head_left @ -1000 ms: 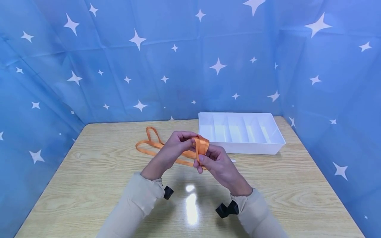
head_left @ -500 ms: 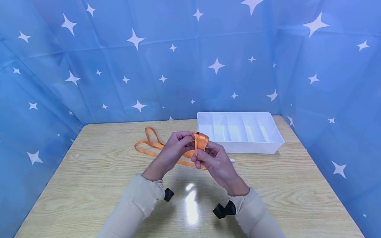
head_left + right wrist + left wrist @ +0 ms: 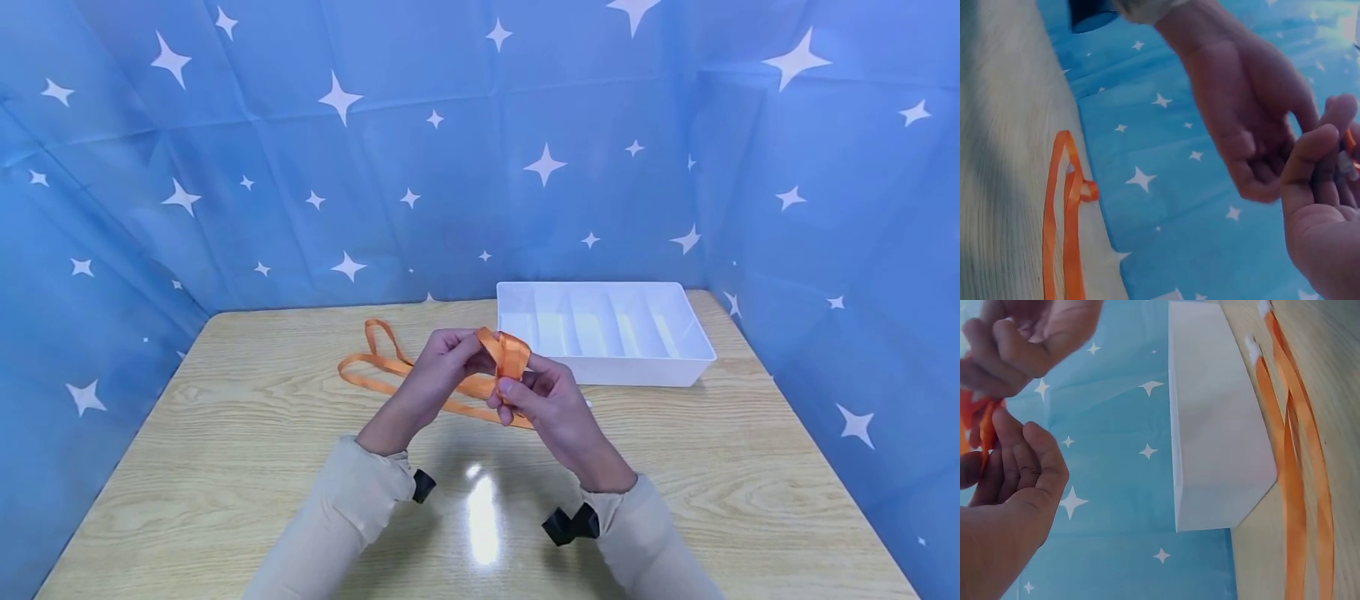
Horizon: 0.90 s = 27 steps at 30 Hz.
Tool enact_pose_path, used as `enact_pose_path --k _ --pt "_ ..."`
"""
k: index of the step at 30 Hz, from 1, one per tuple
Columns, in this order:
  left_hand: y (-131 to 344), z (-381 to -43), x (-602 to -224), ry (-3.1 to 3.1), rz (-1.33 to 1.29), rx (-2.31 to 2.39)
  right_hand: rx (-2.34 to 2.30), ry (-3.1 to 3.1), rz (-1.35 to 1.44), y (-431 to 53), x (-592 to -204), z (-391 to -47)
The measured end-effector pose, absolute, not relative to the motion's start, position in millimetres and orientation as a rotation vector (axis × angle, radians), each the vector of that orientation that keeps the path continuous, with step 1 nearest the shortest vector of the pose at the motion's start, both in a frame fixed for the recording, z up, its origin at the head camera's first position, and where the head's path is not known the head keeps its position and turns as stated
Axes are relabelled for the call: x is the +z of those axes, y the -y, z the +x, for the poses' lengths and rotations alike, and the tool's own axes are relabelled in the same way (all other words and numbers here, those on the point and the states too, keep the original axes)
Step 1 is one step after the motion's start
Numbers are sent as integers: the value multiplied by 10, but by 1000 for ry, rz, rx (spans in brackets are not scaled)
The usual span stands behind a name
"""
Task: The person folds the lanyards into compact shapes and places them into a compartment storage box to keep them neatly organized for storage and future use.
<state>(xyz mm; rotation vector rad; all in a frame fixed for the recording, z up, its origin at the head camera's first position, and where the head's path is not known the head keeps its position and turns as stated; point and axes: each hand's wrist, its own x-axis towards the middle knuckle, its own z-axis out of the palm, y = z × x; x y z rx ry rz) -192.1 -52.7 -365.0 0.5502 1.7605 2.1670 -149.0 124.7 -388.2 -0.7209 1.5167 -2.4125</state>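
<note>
Held in the air between both hands is an orange satin ribbon, bunched into a loop [image 3: 513,357]. My left hand [image 3: 433,375] pinches its upper left strand between thumb and fingers. Lower on the right, my right hand [image 3: 551,408] grips the bundle, thumb in front. More orange ribbon [image 3: 369,360] lies in long loops on the table behind and below the hands. White-tipped ribbon ends [image 3: 1254,349] show in the left wrist view. A small white piece [image 3: 1346,164] sits by the right fingers in the right wrist view. The fingers hide part of the bundle.
A white divided tray [image 3: 637,372] stands at the back right of the wooden table [image 3: 225,467], just beyond the right hand. A blue curtain [image 3: 420,150] with white stars hangs behind and on both sides.
The ribbon strand at the left hand has spread into a wider fold up and left of the bundle. The right hand has shifted slightly right, while the ribbon on the table stays put.
</note>
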Motion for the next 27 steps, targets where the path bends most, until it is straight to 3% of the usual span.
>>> enact_pose_path --k 11,19,27 --pt "522 -1926 -3695 -1757 464 2174 -2378 -1512 -749 -1239 -3863 -1465" --pt "571 -1948 -3729 -1823 609 2081 -2329 -1549 -754 -1265 -3840 -1467" --pt "553 -1908 -3690 -1951 585 2034 -2327 -1638 -742 -1278 -3839 -1498"
